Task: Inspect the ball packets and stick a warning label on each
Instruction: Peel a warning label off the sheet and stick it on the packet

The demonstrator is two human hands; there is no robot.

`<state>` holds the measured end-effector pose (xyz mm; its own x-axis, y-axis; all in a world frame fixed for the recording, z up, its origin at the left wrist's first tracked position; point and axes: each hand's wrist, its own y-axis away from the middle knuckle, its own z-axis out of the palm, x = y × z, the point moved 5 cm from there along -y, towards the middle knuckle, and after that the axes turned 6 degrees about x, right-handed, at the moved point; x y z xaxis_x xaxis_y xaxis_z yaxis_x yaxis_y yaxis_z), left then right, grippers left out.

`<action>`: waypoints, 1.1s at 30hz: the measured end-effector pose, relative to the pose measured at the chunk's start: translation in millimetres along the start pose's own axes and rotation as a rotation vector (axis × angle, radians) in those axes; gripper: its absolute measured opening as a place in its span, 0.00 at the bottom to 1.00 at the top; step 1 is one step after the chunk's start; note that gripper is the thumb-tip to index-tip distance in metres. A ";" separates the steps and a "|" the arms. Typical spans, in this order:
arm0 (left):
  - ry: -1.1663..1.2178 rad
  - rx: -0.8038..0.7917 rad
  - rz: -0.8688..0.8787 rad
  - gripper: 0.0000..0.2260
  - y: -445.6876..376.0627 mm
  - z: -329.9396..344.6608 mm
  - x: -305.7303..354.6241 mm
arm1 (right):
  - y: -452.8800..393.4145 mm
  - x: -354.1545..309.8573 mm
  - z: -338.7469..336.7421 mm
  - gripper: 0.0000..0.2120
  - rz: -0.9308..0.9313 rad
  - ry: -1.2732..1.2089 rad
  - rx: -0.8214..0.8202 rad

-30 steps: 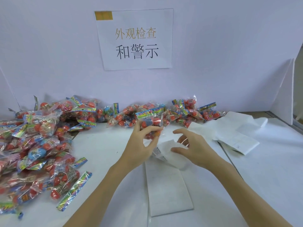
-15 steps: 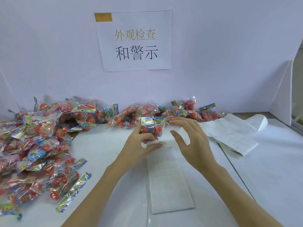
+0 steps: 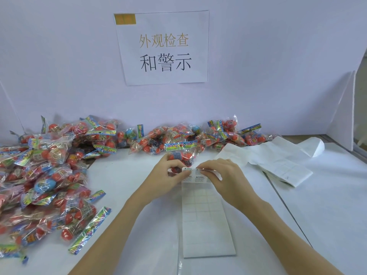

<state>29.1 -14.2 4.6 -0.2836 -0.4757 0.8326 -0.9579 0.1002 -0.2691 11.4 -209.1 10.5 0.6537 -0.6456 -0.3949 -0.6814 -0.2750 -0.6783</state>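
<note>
I see the left hand (image 3: 162, 175) gripping a ball packet (image 3: 181, 153) just above the table (image 3: 123, 175), fingers curled round its lower end. The right hand (image 3: 222, 177) pinches a warning label (image 3: 195, 170) at the top of the label sheet (image 3: 204, 221) (mostly peeled squares). Heaped packets (image 3: 45, 175) lie left and along the back wall.

Packets (image 3: 49, 171) are glossy, crinkled clear plastic; the label sheet (image 3: 206, 221) is smooth matt white paper; the table (image 3: 327, 215) looks matt white.
</note>
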 end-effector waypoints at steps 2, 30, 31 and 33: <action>0.026 0.010 -0.021 0.06 0.1 1.1 -1.3 | -0.4 -2.1 -2.4 0.09 -0.023 0.014 0.007; 0.083 -0.083 -0.070 0.11 -0.1 6.9 -6.3 | 3.5 -16.9 3.7 0.16 -0.190 -0.023 0.065; 0.088 -0.076 -0.076 0.11 -0.1 6.6 -6.8 | 3.8 -17.5 4.5 0.13 -0.176 -0.051 0.063; 0.120 -0.059 -0.096 0.13 0.4 6.3 -7.9 | 3.2 -20.0 4.2 0.09 -0.110 -0.147 0.090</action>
<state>31.3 -15.9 -5.1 -0.1906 -0.3779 0.9060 -0.9808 0.1120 -0.1596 -2.4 -194.1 13.6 0.7681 -0.5021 -0.3973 -0.5753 -0.2688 -0.7725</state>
